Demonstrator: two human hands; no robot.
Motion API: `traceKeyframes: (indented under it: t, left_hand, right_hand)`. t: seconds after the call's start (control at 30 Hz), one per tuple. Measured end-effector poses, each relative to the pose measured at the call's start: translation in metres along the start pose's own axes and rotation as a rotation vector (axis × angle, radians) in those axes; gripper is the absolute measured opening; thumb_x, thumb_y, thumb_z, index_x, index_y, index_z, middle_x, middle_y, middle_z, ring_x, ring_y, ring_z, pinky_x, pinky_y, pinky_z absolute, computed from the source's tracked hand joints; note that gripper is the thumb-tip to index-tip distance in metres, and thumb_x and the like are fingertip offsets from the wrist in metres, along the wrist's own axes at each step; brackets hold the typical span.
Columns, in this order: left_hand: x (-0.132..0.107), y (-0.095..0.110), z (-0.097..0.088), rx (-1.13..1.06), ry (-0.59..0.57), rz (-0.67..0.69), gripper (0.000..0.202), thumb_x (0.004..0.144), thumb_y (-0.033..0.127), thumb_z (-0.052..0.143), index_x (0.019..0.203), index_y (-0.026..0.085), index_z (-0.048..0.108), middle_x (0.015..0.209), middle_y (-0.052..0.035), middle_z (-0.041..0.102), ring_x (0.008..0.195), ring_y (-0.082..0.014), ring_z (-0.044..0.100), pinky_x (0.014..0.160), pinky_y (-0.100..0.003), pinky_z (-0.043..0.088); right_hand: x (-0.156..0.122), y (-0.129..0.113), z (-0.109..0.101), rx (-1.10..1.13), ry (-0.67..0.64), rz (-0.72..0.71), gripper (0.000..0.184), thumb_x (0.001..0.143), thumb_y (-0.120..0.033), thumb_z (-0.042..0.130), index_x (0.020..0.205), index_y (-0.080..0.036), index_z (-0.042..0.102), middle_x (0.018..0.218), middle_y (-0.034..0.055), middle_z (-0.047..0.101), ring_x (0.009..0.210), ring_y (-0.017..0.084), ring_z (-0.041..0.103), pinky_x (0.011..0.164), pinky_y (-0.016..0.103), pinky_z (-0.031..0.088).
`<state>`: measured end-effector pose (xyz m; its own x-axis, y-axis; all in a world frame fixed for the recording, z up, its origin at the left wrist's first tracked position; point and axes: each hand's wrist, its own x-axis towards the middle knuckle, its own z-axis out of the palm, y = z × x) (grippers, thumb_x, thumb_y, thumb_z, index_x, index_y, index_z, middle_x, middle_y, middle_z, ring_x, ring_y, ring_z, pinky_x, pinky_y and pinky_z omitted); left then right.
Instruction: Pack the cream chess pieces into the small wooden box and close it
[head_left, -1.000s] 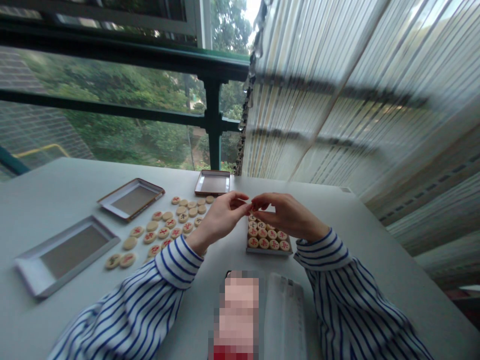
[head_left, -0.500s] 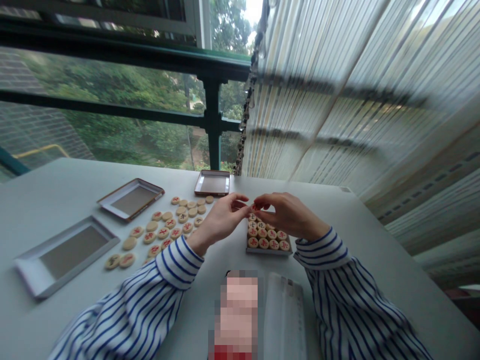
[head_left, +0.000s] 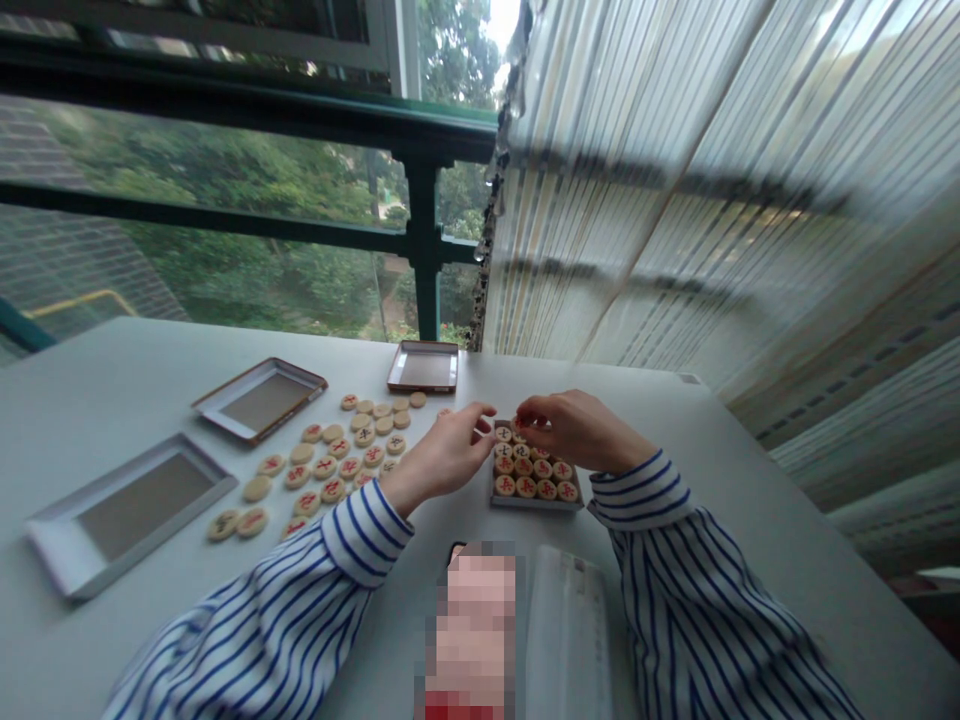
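My right hand (head_left: 577, 428) is over the far end of a small shallow box (head_left: 535, 503), its thumb and fingers pinched on a round Chinese chess piece (head_left: 519, 427) that is partly hidden. Rows of pieces with red or black characters fill the near part of that box; my hand covers some of them. At the box's left side my left hand (head_left: 452, 446) hovers with curved fingers apart and nothing visible in them. Loose chess pieces (head_left: 325, 467) lie scattered on the white table to its left, some face up, others showing plain wood.
Three shallow trays or lids stand on the table: a white one (head_left: 52, 520) at left, a brown-edged one (head_left: 217, 423) behind it, and another (head_left: 422, 387) at the back. A blurred-out phone-like object (head_left: 472, 630) and a translucent case (head_left: 568, 630) lie in front of me.
My hands have moved apart. The right hand has brought the chess piece down to the far end of the box, while the left has drawn back slightly to the left.
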<state>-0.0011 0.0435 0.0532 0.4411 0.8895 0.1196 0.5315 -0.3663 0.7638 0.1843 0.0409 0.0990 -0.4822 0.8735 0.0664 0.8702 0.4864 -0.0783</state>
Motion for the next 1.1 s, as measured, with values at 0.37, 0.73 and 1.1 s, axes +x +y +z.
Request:
traceKeyframes:
  t: [0.37, 0.73, 1.1]
  left_hand:
    - [0.000, -0.003, 0.003, 0.052, -0.025, -0.003, 0.037, 0.077, 0.023, 0.046, 0.114, 0.015, 0.047, 0.098, -0.0090, 0.062, 0.078, -0.0149, 0.062, 0.073, -0.028, 0.047]
    - [-0.001, -0.006, 0.005, 0.053, -0.050, 0.012, 0.039, 0.078, 0.024, 0.046, 0.115, 0.015, 0.046, 0.098, -0.0098, 0.062, 0.080, -0.0156, 0.062, 0.071, -0.027, 0.048]
    - [-0.001, -0.010, 0.008, 0.094, -0.064, 0.040, 0.038, 0.078, 0.024, 0.045, 0.115, 0.016, 0.047, 0.098, -0.0088, 0.063, 0.080, -0.0160, 0.062, 0.071, -0.026, 0.047]
  right_hand:
    - [0.004, 0.006, 0.007, -0.065, -0.133, -0.034, 0.027, 0.080, -0.033, 0.044, 0.094, -0.022, 0.065, 0.088, 0.0057, 0.066, 0.079, 0.017, 0.058, 0.066, 0.025, 0.037]
    - [0.006, 0.008, 0.013, -0.138, -0.197, -0.010, 0.027, 0.078, -0.034, 0.044, 0.092, -0.023, 0.064, 0.087, 0.0053, 0.067, 0.079, 0.018, 0.059, 0.064, 0.026, 0.036]
    - [0.007, 0.009, 0.016, -0.132, -0.264, -0.002, 0.026, 0.079, -0.034, 0.043, 0.092, -0.026, 0.065, 0.090, 0.0038, 0.067, 0.082, 0.018, 0.060, 0.067, 0.027, 0.036]
